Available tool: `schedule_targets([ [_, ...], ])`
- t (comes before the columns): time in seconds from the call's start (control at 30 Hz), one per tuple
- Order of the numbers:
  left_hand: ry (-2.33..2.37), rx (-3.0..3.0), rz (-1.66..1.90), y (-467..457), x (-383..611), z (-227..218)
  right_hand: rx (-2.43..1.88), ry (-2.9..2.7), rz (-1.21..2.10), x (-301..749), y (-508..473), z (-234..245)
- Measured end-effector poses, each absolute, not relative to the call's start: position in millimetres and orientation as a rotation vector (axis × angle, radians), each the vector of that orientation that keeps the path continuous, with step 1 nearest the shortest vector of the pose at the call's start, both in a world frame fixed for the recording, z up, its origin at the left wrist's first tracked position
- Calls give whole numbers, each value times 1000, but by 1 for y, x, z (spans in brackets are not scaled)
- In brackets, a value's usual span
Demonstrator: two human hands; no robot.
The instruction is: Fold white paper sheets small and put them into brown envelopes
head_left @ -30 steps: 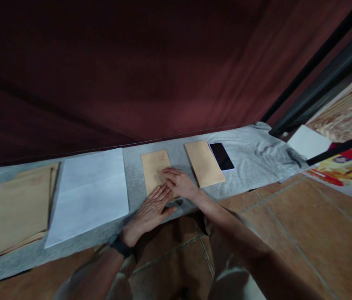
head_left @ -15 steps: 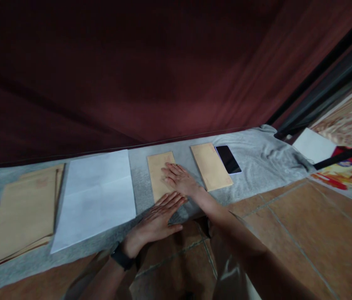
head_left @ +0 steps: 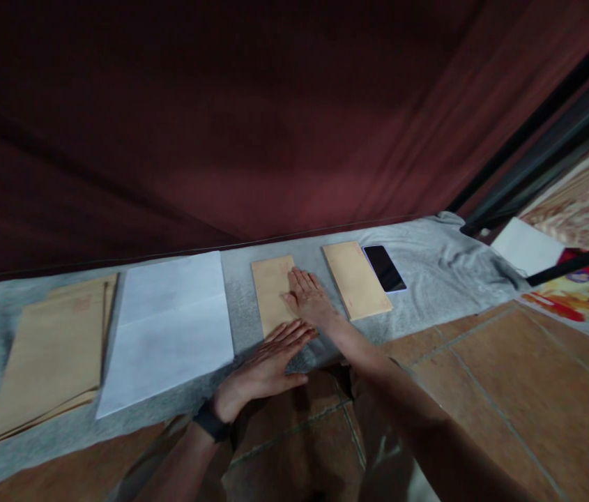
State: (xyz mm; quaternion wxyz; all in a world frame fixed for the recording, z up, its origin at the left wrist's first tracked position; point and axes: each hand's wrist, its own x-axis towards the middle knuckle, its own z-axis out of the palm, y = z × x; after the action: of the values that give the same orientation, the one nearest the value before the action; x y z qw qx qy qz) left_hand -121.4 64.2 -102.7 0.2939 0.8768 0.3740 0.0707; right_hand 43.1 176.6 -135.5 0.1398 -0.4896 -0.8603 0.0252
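A small tan envelope (head_left: 272,289) lies flat on the grey cloth (head_left: 242,307), in the middle of the head view. Flat on its near end rests my left hand (head_left: 273,359), fingers stretched out and thumb apart. My right hand (head_left: 309,296) lies on the envelope's right side with its fingers extended, covering that edge. Neither hand grips anything. Right of them is another tan envelope, or a stack of them (head_left: 357,280), with a dark-screened phone (head_left: 385,268) beside it. To the left lie white paper sheets (head_left: 169,328), then a pile of larger tan envelopes (head_left: 54,355).
A dark red curtain (head_left: 273,139) hangs behind the cloth-covered surface. Dark bars (head_left: 539,125) slant across the right side, near a white box-like item (head_left: 527,245) and a colourful printed package (head_left: 581,300). Brown floor tiles (head_left: 508,376) show in front.
My right hand has slid right across the envelope, from its middle to its right edge. My left hand stays nearly in place. The whole view has shifted slightly.
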Motion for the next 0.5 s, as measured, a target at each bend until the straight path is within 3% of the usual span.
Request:
schedule_targets([
  [0.27, 927, 2173, 271, 77, -127, -88, -1297, -2634, 173, 65, 160, -130],
  [0.5, 1330, 1959, 756, 96, -133, -97, -1216, -2633, 228, 71, 147, -129],
])
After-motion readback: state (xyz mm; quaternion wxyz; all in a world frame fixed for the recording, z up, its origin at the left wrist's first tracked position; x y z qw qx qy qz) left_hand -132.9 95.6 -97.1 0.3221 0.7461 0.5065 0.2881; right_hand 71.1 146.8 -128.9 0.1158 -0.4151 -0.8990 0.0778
